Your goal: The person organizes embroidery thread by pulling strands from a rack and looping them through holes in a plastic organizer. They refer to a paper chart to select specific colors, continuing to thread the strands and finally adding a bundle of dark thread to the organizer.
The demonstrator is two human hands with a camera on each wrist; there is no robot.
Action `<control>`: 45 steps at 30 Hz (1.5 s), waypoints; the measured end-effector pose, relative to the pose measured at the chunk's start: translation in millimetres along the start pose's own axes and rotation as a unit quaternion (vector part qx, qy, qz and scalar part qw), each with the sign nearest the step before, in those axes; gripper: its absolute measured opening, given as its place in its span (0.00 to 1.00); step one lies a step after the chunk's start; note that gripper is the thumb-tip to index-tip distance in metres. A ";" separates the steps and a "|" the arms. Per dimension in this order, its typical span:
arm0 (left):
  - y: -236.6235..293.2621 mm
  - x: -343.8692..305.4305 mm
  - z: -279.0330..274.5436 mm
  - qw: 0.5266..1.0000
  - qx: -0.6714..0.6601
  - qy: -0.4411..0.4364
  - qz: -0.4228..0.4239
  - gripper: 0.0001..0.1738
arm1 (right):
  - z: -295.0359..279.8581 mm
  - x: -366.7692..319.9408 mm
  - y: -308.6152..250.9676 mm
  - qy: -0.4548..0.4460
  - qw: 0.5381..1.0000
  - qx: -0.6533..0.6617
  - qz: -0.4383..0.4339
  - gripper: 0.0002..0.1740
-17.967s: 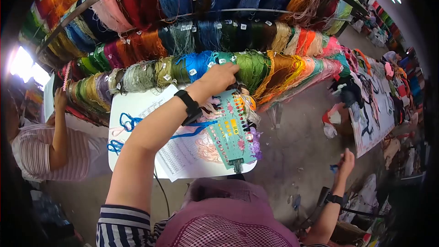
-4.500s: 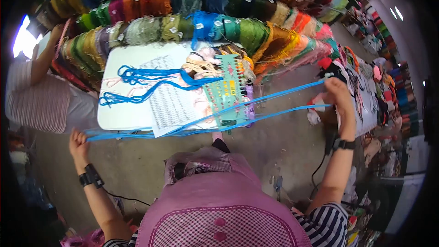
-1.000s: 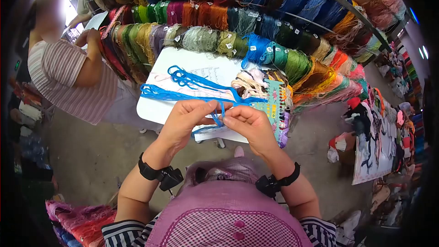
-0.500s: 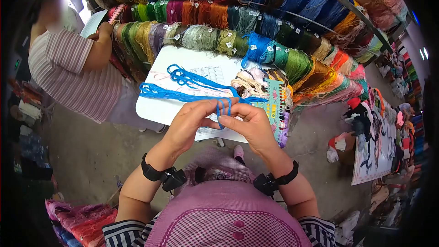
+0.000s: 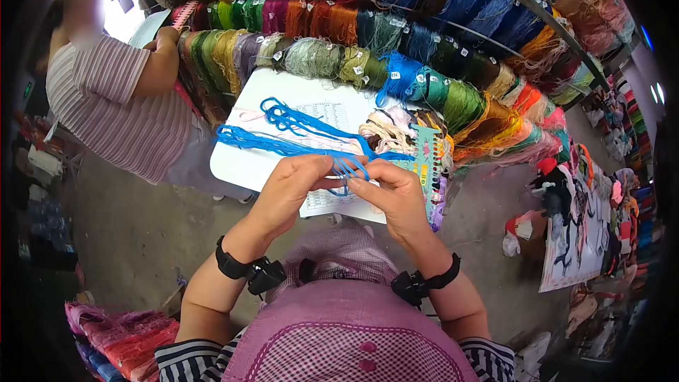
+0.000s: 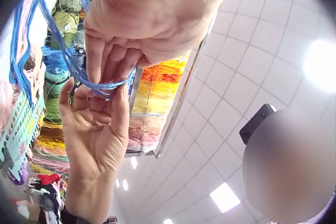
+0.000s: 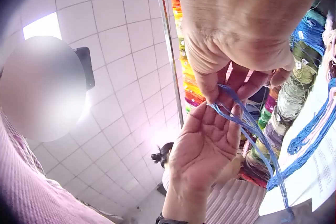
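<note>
Blue thread strands [image 5: 348, 168] run between the two hands, which are held close together in front of the table's near edge. My left hand [image 5: 291, 187] pinches the strands between thumb and fingers; my right hand [image 5: 397, 194] pinches them from the other side. The right wrist view shows the strands [image 7: 257, 134] hanging in a loose loop past the fingers. Longer blue skeins [image 5: 283, 143] lie on the white table [image 5: 237, 166], their right end at a green card [image 5: 424, 155] with holes and colored threads along its edges.
Behind the table, racks of labeled thread hanks [image 5: 311, 59] stretch across. A person in a striped shirt [image 5: 117, 110] stands at the left. Pink and red bundles [image 5: 124, 339] lie low at the left; a white board [image 5: 576, 240] with threads stands at the right.
Earlier the strands were stretched wide between both hands; now the hands are together. Since half a second ago, the small loops round the fingers have spread into a slanting bundle.
</note>
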State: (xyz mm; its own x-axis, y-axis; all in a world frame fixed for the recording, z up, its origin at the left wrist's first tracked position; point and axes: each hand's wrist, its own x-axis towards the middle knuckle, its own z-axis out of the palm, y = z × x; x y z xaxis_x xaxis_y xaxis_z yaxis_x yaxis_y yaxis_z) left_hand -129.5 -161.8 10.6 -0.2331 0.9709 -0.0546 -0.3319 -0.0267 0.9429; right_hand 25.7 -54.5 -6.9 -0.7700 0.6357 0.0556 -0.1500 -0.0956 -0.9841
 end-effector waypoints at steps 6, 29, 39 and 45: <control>2.2 -0.7 5.3 1.000 0.006 0.005 0.009 0.19 | -2.2 -0.9 2.4 0.002 0.998 -0.047 -0.028 0.05; -60.7 -161.1 -355.1 0.851 -0.231 0.469 0.054 0.12 | -436.8 -201.7 -61.2 0.412 0.795 -0.422 0.138 0.07; -40.7 -65.6 -233.2 0.846 0.224 0.484 -0.011 0.15 | -422.7 -172.8 -81.8 0.591 0.757 -0.199 -0.194 0.12; -67.1 66.6 -43.4 0.960 0.211 0.155 -0.101 0.18 | -255.2 -42.7 12.2 0.369 0.816 -0.425 -0.131 0.07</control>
State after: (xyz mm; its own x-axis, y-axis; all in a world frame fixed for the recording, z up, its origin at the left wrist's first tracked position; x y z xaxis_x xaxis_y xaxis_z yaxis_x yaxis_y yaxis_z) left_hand -162.4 -105.7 -70.6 -0.4855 0.8270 -0.2834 -0.0140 0.3167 0.9484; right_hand 215.0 112.7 -64.4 -0.1506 0.8671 0.4748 0.4771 0.4844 -0.7333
